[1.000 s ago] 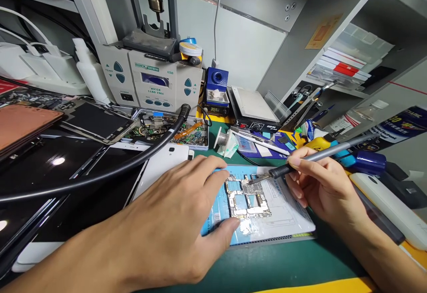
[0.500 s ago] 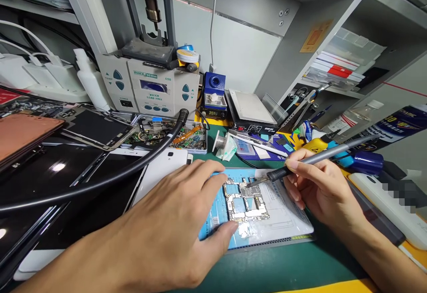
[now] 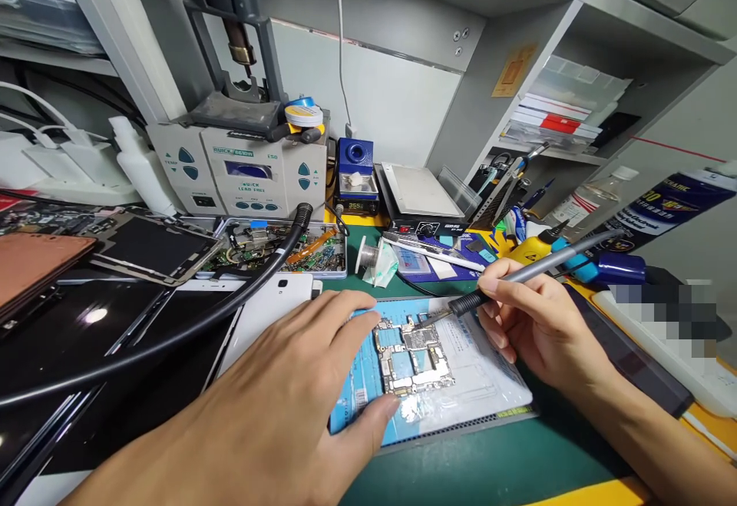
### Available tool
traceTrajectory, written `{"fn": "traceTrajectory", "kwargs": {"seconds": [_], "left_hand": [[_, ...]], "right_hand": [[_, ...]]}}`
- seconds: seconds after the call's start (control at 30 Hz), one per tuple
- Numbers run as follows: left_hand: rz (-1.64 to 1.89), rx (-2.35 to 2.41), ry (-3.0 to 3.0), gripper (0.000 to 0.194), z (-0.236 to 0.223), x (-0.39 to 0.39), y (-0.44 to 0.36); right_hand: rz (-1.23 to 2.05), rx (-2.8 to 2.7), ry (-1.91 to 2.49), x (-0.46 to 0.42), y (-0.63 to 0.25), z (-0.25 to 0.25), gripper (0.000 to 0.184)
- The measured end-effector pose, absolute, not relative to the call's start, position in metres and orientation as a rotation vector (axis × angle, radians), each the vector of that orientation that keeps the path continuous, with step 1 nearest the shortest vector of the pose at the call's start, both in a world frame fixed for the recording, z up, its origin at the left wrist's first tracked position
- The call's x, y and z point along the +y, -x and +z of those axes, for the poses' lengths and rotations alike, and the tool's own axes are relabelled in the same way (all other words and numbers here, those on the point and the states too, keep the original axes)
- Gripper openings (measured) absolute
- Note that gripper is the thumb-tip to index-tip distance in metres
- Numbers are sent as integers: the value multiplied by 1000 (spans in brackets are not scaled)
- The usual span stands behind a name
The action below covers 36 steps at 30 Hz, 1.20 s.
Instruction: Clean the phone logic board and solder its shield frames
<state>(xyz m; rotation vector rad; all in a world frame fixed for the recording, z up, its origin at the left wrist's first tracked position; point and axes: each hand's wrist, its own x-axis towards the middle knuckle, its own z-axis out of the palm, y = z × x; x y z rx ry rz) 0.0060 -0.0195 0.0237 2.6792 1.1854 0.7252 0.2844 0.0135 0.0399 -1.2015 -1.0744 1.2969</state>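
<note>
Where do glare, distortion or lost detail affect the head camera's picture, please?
In the head view, a round white glare spot sits on the glossy black screen at left; light also glints off the shiny blue-and-white booklet, just below the flat metallic circuit board; the grey shelf uprights splay towards the top, probably wide-angle distortion; pixelation hides part of the long white case.

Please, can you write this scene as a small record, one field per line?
left hand: spread over the left side of the booklet, thumb near the circuit board
right hand: holds a grey pen-shaped tool
tool tip: at the circuit board's upper part; contact unclear
circuit board: flat on the booklet
behind: wire spool, station marked QUICK
right side: yellow bottle
</note>
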Motion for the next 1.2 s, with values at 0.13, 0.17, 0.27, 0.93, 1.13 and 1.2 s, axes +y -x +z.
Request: {"fn": "traceTrajectory", "kwargs": {"seconds": [0.13, 0.17, 0.27, 0.93, 1.13, 1.2], "left_hand": [[680, 1210, -2672, 45, 26, -19, -7], [669, 1213, -2671, 45, 27, -19, -7], [617, 1212, -2673, 45, 29, -18, -7], [588, 1250, -2731, 52, 23, -18, -6], [622, 1225, -2727, 51, 23, -17, -8], [633, 1216, -2711, 50, 24, -17, -8]], "right_hand": [[1308, -1083, 1189, 12, -286, 39, 26], [1312, -1088, 1187, 12, -287, 38, 25], [1321, -1101, 1184, 13, -289, 38, 19], [1247, -1149, 1189, 12, -286, 39, 16], [1223, -1159, 1194, 12, -286, 38, 17], [1219, -1157, 1194, 13, -286, 37, 16]]}}
